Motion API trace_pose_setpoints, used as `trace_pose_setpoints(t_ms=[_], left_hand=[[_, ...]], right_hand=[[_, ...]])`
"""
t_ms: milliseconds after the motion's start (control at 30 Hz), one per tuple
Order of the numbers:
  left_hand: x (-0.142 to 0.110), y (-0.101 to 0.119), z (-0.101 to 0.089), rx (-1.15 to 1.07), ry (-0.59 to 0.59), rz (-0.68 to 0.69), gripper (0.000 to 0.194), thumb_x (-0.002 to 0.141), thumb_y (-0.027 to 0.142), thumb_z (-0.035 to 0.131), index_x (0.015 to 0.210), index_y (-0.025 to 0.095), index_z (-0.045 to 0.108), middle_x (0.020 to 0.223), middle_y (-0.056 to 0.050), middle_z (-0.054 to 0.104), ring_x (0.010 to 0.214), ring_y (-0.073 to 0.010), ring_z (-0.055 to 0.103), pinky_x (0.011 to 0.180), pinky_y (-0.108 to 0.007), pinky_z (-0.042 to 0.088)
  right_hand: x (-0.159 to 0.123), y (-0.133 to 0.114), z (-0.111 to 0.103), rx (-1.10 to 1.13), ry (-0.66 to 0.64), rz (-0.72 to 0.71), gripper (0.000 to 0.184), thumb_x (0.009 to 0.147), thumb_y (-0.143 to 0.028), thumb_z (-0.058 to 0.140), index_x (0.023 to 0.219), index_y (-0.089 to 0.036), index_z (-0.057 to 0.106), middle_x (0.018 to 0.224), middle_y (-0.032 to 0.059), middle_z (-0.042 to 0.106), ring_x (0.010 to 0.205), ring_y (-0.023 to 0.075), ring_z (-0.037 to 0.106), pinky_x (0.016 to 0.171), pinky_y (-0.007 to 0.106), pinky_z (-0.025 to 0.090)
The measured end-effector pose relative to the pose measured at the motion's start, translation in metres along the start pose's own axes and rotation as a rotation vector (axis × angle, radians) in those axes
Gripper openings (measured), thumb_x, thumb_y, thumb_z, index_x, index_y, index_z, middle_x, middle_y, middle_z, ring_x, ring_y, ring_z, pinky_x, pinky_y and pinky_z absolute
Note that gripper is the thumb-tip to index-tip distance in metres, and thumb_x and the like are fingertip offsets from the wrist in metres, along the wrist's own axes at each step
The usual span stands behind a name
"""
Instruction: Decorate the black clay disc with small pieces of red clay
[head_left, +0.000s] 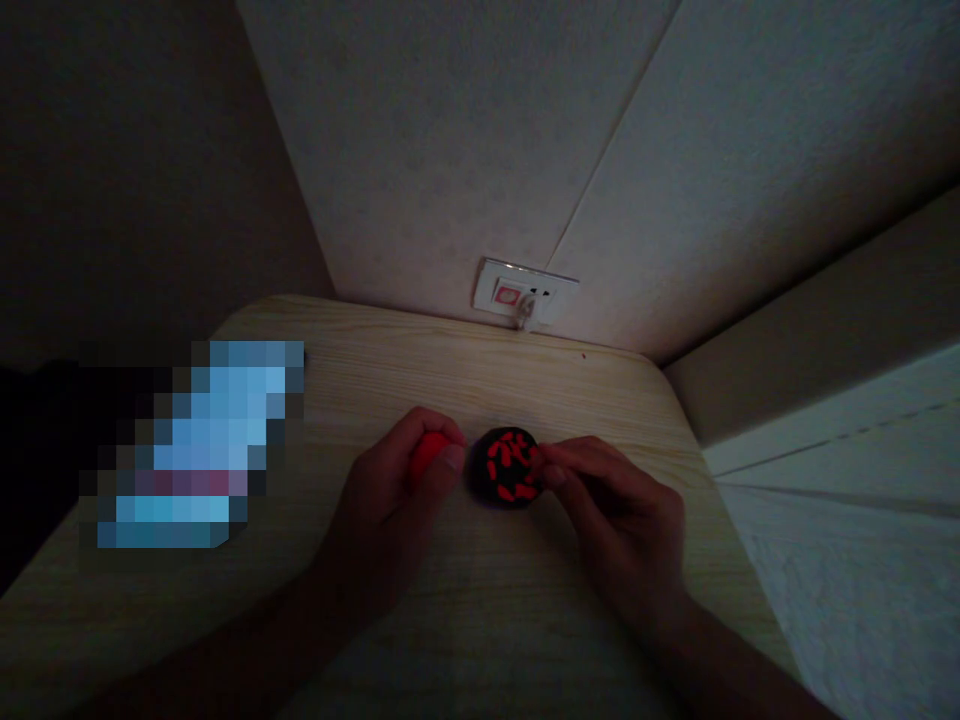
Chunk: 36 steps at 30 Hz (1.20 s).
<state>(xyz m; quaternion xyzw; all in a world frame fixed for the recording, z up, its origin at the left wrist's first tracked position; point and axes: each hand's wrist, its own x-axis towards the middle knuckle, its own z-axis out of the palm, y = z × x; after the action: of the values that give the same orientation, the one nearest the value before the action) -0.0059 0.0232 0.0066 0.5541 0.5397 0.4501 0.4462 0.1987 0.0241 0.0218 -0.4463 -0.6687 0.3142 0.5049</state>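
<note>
A black round lump point(498, 489), dotted on top with several small red pieces that look like modelling clay, rests on the wooden tabletop. My left hand point(401, 480) is closed around a smooth red lump point(427, 457) that looks like the same clay, its thumb just left of the black lump. On the other side, my right hand point(626, 510) has its thumb and forefinger pinched together at the black lump's right edge. A red piece shows at those fingertips, mostly hidden by them.
To the left, a lit, pixelated screen-like thing point(217, 430) stands on the wooden table point(360, 370). A wall socket plate point(525, 290) with a clear plug-like piece is just behind the back edge. A tiny red crumb point(583, 356) lies near that edge. Walls close in the back.
</note>
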Motion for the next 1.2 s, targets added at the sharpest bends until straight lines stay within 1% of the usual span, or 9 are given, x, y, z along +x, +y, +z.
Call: trace_pose_setpoints(t_ms=[100, 200, 433, 600, 800, 900, 1000, 1100, 1200], left_hand=[[-0.0003, 0.0008, -0.0003, 0.012, 0.000, 0.001, 0.018, 0.099, 0.038, 0.053, 0.094, 0.023, 0.061, 0.077, 0.001, 0.064, 0.068, -0.0170, 0.056, 0.054, -0.028, 0.037], [-0.0003, 0.0021, -0.0007, 0.008, -0.004, 0.004, 0.017, 0.098, 0.037, 0.053, 0.093, 0.023, 0.061, 0.076, 0.002, 0.063, 0.067, -0.0161, 0.056, 0.054, -0.028, 0.037], [-0.0002, 0.0008, -0.0007, -0.004, -0.018, 0.022, 0.015, 0.099, 0.035, 0.053, 0.093, 0.024, 0.060, 0.075, 0.004, 0.061, 0.069, -0.0148, 0.055, 0.058, -0.028, 0.038], [0.0011, 0.0021, -0.0003, -0.007, -0.018, 0.019, 0.015, 0.099, 0.034, 0.053, 0.093, 0.023, 0.060, 0.076, 0.003, 0.060, 0.068, -0.0148, 0.054, 0.059, -0.028, 0.038], [0.0003, 0.0019, 0.0000, -0.014, -0.023, 0.031, 0.013, 0.100, 0.032, 0.052, 0.094, 0.024, 0.060, 0.079, 0.004, 0.062, 0.071, -0.0138, 0.055, 0.061, -0.028, 0.038], [-0.0008, 0.0021, -0.0003, -0.013, -0.030, 0.027, 0.013, 0.100, 0.032, 0.053, 0.094, 0.024, 0.060, 0.079, 0.004, 0.062, 0.073, -0.0136, 0.056, 0.062, -0.027, 0.039], [-0.0005, 0.0029, -0.0002, -0.013, -0.030, 0.021, 0.012, 0.100, 0.031, 0.052, 0.094, 0.023, 0.060, 0.078, 0.005, 0.061, 0.072, -0.0132, 0.055, 0.062, -0.027, 0.040], [0.0004, 0.0037, 0.0002, -0.009, -0.031, 0.029, 0.013, 0.100, 0.030, 0.052, 0.093, 0.023, 0.060, 0.078, 0.004, 0.061, 0.072, -0.0131, 0.055, 0.062, -0.027, 0.040], [0.0005, 0.0038, 0.0002, -0.004, -0.025, 0.031, 0.013, 0.099, 0.030, 0.052, 0.092, 0.022, 0.060, 0.078, 0.004, 0.061, 0.072, -0.0130, 0.055, 0.061, -0.027, 0.039]], right_hand=[[0.0020, -0.0003, 0.0009, 0.027, -0.004, -0.002, 0.023, 0.085, -0.011, 0.077, 0.098, -0.029, 0.082, 0.090, 0.0033, 0.081, 0.080, 0.0187, 0.074, 0.068, 0.031, 0.062], [0.0016, 0.0003, 0.0018, 0.072, 0.018, -0.006, 0.018, 0.079, -0.012, 0.083, 0.089, -0.027, 0.081, 0.081, 0.0028, 0.080, 0.073, 0.0185, 0.073, 0.064, 0.031, 0.061], [-0.0008, 0.0000, 0.0025, 0.134, 0.024, 0.083, 0.018, 0.071, -0.017, 0.089, 0.073, -0.022, 0.072, 0.067, -0.0004, 0.069, 0.062, 0.0141, 0.063, 0.056, 0.026, 0.050], [-0.0017, -0.0018, 0.0000, 0.023, 0.005, 0.079, 0.013, 0.083, -0.023, 0.080, 0.073, -0.021, 0.073, 0.061, -0.0017, 0.069, 0.054, 0.0110, 0.059, 0.051, 0.022, 0.047], [-0.0052, 0.0003, 0.0020, 0.078, 0.058, 0.162, 0.026, 0.102, -0.031, 0.057, 0.081, -0.022, 0.069, 0.064, -0.0018, 0.067, 0.054, 0.0091, 0.056, 0.050, 0.018, 0.046], [-0.0051, 0.0012, 0.0038, 0.119, 0.089, 0.156, 0.020, 0.102, -0.029, 0.057, 0.086, -0.022, 0.065, 0.067, -0.0027, 0.066, 0.057, 0.0083, 0.056, 0.053, 0.017, 0.047], [-0.0039, 0.0021, 0.0037, 0.111, 0.101, 0.140, 0.008, 0.093, -0.022, 0.071, 0.088, -0.023, 0.065, 0.071, -0.0037, 0.067, 0.060, 0.0085, 0.059, 0.055, 0.017, 0.048], [-0.0019, 0.0030, 0.0018, 0.056, 0.072, 0.058, 0.012, 0.085, -0.016, 0.079, 0.085, -0.023, 0.069, 0.075, -0.0023, 0.067, 0.067, 0.0108, 0.061, 0.061, 0.020, 0.050], [0.0001, 0.0035, -0.0002, -0.016, 0.012, -0.041, 0.013, 0.087, -0.011, 0.076, 0.092, -0.023, 0.073, 0.083, 0.0002, 0.069, 0.076, 0.0133, 0.064, 0.067, 0.024, 0.052]])
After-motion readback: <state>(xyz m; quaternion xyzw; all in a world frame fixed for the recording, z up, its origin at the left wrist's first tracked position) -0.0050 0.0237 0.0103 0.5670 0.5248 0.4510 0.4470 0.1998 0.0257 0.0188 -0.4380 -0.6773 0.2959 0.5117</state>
